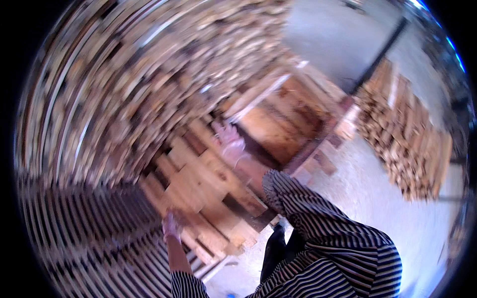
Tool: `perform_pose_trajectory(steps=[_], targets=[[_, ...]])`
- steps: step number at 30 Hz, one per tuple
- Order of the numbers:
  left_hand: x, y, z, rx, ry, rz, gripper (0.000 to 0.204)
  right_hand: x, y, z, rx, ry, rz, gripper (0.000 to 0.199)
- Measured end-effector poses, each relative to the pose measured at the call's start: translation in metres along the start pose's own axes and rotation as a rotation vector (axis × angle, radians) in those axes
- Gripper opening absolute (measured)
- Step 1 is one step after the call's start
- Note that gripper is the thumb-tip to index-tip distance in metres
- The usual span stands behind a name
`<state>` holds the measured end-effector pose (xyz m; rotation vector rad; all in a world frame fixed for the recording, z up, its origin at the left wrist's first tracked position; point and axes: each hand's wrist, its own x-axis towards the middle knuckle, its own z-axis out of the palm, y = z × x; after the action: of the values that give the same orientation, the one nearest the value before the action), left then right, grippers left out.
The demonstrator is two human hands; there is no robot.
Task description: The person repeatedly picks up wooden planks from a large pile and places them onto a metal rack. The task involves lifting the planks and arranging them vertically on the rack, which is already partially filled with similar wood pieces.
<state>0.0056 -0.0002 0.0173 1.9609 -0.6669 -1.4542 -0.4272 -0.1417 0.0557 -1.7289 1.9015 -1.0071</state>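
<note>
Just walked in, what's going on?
A person in a striped shirt has both hands at short boards. The left hand is at their left edge; the right hand is at the far side, near a wooden box. Blur hides whether either grips. A big wood stack lies beyond, a smaller pile to the right.

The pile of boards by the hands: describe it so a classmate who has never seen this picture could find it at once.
Start from the huge wood stack filling the upper left; look past its lower right side. There, between the left hand and right hand, lies the pile of boards. Unlike the stack's thin, layered edges, it shows broad, mostly pale faces.
</note>
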Motion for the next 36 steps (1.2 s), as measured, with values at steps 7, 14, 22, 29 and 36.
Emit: perform_pose_trajectory(steps=[7,14,22,29,36], targets=[[0.003,0.017,0.042,-0.161,-0.060,-0.250,0.064,-0.058,0.043,-0.025,-0.094,-0.299,0.183,0.075],[0.021,0.025,0.031,0.072,0.206,0.022,0.050,-0.129,0.033,-0.105,0.128,-0.228,0.104,0.076],[-0.095,0.119,0.265,0.519,0.476,1.062,0.053,-0.310,0.238,-0.298,0.021,0.195,0.578,0.065],[-0.157,0.076,0.588,0.145,-0.441,0.874,0.053,-0.300,0.453,-0.451,0.007,0.368,1.044,0.067],[-0.311,0.083,1.064,0.500,-0.921,0.977,0.063,-0.161,0.634,-0.591,0.573,0.672,1.189,0.066]])
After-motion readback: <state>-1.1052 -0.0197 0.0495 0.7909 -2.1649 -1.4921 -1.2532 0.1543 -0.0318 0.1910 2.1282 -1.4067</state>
